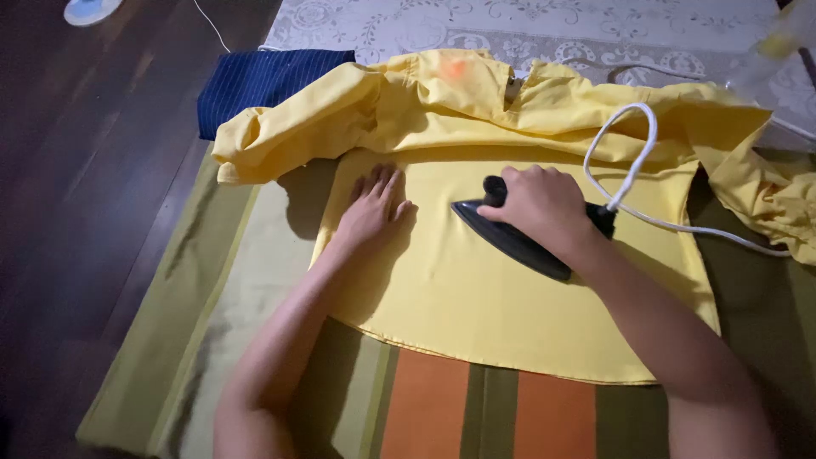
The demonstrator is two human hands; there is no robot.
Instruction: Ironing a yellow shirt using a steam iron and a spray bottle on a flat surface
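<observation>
Two bare hands work over a yellow shirt (476,297) spread flat on a striped cloth (204,314) of olive, pale green and orange bands, which covers the floor (76,195) of dark wood. The right hand (544,208) is clamped around the handle of a dark iron (510,240), whose pointed nose aims toward the left hand and whose soleplate sits on the shirt's smooth middle panel. The left hand (374,208) lies open, palm down and fingers spread slightly apart, pressed flat on the fabric just beside the iron's tip, near the shirt's left edge.

A white cord (633,161) rises from the back of the iron, loops over the bunched upper part of the shirt and trails off to the right. The sleeves and collar area lie crumpled along the top, one sleeve heaped to the left and another draped off to the right. The straight hem runs along the bottom, across the orange bands of the cloth.

Behind the shirt, a folded navy pinstriped cloth (263,85) lies touching the left sleeve. Beyond it spreads a pale lace-patterned cover (476,25). A small white and blue round object (89,10) sits on the floor at the top left, too blurred to identify.
</observation>
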